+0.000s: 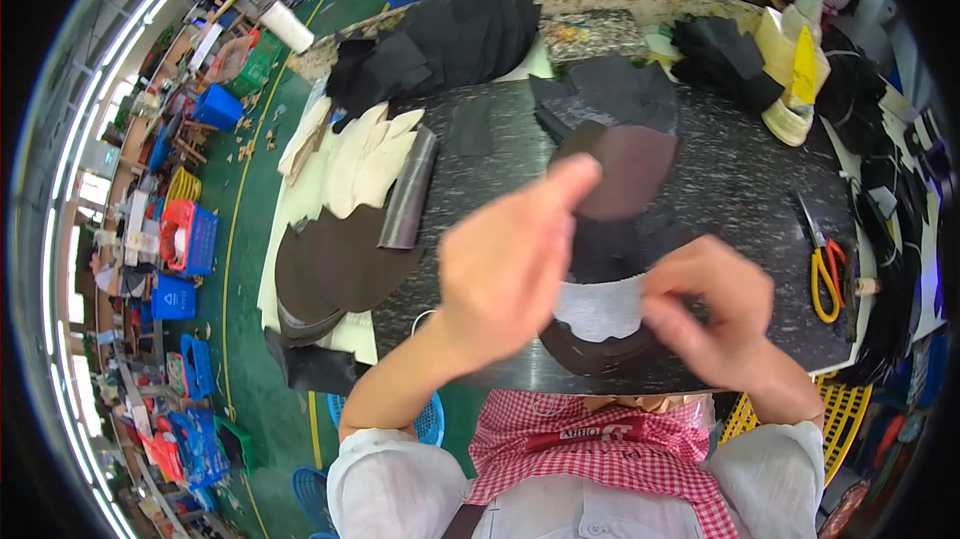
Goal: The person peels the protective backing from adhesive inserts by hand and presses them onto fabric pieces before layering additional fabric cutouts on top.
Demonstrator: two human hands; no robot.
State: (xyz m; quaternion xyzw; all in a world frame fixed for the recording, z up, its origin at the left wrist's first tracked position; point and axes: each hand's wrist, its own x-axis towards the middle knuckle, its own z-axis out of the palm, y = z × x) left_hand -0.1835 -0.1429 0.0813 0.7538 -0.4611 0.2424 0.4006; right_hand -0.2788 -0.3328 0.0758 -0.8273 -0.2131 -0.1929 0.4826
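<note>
My left hand [510,264] is raised over the middle of the dark table, somewhat blurred, its fingertips overlapping the left edge of a reddish-brown cut piece [635,174]. Whether it grips that piece is hidden. My right hand [715,304] is closed, thumb and fingers pinching the right edge of a pale grey curved piece [600,311]. That grey piece lies over a dark brown curved piece [600,354] at the table's near edge. Beyond the hands, black cut pieces [615,89] are stacked partly under the reddish-brown one.
On the left lie dark brown pieces [345,264], cream pieces [365,159] and a shiny dark roll [408,189]. Black pieces [450,34] are heaped at the back. Orange-handled scissors [825,274] lie right, below a cream shoe-shaped form [790,89]. A yellow basket [845,419] stands below the table.
</note>
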